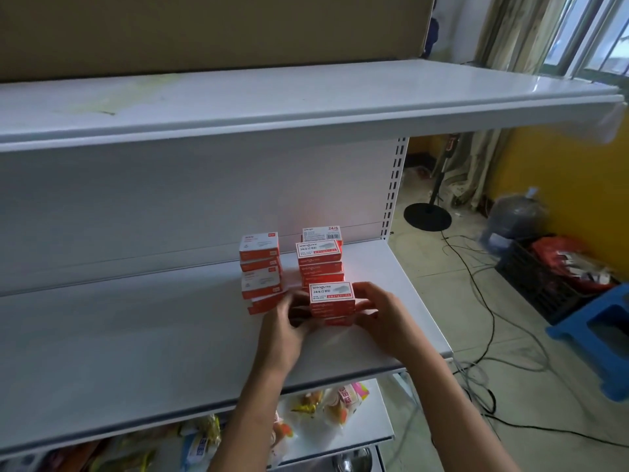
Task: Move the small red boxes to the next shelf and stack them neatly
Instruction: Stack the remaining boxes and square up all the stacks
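So both hands are already on it: the left hand (pixel 289 323) and right hand (pixel 377 316) are cupped around the front stack of red boxes (pixel 332 303) from either side, fingers curled against its ends, squeezing it between them. That stack sits on the middle shelf (pixel 136 352), toward the right end and nearest the front edge. From the left hand it's at about 3 o'clock, from the right hand about 9 o'clock, so neither one is really closer; it's dead centre between them.

The boxes lie flat, labels up, long axis running 9 to 3 across the shelf, parallel to the front edge. Since the hands are on the short ends, I'd guess the whole stack gets lifted or nudged as one block.

At 12 o'clock, just behind, there's a taller stack (pixel 319 257), and at 10 o'clock a slightly messy leaning stack (pixel 260 270).
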### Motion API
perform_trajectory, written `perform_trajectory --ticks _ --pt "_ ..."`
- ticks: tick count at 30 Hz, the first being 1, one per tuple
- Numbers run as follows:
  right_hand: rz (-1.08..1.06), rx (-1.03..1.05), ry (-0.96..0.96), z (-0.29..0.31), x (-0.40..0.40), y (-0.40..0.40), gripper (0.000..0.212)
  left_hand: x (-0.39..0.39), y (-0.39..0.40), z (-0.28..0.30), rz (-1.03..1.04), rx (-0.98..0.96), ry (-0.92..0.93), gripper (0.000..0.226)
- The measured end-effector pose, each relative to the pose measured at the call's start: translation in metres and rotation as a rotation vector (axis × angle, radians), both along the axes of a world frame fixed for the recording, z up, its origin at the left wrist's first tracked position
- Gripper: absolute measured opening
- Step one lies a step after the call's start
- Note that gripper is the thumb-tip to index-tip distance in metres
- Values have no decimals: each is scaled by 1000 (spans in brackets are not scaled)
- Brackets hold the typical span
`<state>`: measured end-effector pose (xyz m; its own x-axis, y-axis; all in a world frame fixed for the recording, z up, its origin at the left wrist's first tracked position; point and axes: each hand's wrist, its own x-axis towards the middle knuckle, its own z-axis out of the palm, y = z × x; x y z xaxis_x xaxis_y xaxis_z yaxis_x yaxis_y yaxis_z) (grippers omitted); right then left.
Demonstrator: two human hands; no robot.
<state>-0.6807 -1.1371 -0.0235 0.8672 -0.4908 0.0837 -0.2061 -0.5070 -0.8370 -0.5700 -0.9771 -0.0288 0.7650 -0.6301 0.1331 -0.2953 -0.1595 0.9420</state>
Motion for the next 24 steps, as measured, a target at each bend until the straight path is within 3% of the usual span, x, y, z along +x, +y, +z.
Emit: perform_trajectory --ticks 9,16,24 --pt "-58 -4 -9 0 0 8 37 1 0 -3 7 27 -80 33" --pt "-30 -54 23 -3 1 4 37 8 -1 -6 -62 47 22 33" --pt "-26 -118 22 -3 1 5 40 20 0 -6 -142 121 -5 38"
